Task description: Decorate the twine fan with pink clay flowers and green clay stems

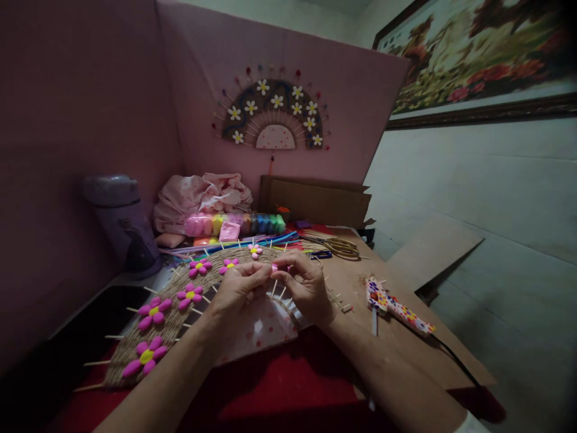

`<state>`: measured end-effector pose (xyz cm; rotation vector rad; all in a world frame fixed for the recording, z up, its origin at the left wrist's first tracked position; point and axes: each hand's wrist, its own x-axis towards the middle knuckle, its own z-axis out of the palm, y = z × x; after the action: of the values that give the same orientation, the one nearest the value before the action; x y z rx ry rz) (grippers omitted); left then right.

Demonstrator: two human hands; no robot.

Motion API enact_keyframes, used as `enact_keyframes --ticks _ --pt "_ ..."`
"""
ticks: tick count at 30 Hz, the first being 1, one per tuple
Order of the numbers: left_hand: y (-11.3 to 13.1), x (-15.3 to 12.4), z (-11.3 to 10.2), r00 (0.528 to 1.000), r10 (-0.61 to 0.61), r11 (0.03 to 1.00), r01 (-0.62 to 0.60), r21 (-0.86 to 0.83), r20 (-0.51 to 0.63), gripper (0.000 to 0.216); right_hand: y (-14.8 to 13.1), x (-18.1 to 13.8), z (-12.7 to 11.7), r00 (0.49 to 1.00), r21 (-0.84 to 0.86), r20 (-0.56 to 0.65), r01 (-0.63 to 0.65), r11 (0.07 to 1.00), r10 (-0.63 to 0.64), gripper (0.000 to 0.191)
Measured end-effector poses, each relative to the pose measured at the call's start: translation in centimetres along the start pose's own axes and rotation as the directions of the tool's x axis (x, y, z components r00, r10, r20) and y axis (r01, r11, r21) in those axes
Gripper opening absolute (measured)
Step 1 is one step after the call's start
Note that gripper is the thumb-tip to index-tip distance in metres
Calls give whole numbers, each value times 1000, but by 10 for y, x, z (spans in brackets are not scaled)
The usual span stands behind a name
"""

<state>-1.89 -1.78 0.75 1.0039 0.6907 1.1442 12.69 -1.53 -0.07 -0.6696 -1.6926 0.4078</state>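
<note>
My left hand (244,284) and my right hand (306,285) meet at the fingertips over a half-round fan. Between them they pinch a small piece of pink clay (274,268). The fan's band (128,343) is wound with tan twine, and thin wooden sticks poke out along its edges. Several pink clay flowers with yellow centres lie on the band, among them a large flower (146,357) at the near left. A flower in lighter pink (255,250) sits near the top. My hands hide part of the band's right side.
To the right, a patterned glue gun (396,307) with a cord rests on brown board (433,355). Scissors (340,246) lie behind my right hand. Farther back are packed coloured clays (234,224), pink cloth (202,195) and a purple tumbler (124,222). A finished-looking fan (274,114) hangs on the pink panel.
</note>
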Motion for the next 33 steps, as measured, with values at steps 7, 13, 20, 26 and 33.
enact_keyframes --ticks 7,13,20,26,33 --pt "-1 0 -2 999 -42 999 42 1 15 30 0 -1 0 1000 -11 18 2 1000 -2 10" --pt "-2 1 -2 1000 11 1000 -10 -20 27 35 0 1 -1 999 -22 -4 35 999 -35 4" --pt "-1 0 -2 999 -7 1000 7 10 37 38 -1 0 -1 999 -20 4 50 999 -50 6" --pt "2 -2 3 999 -42 999 42 5 6 41 2 0 -1 999 1 7 40 999 -40 7" --pt "0 -1 1 1000 -19 998 18 52 8 44 1 -2 0 1000 -9 2 -15 1000 15 3"
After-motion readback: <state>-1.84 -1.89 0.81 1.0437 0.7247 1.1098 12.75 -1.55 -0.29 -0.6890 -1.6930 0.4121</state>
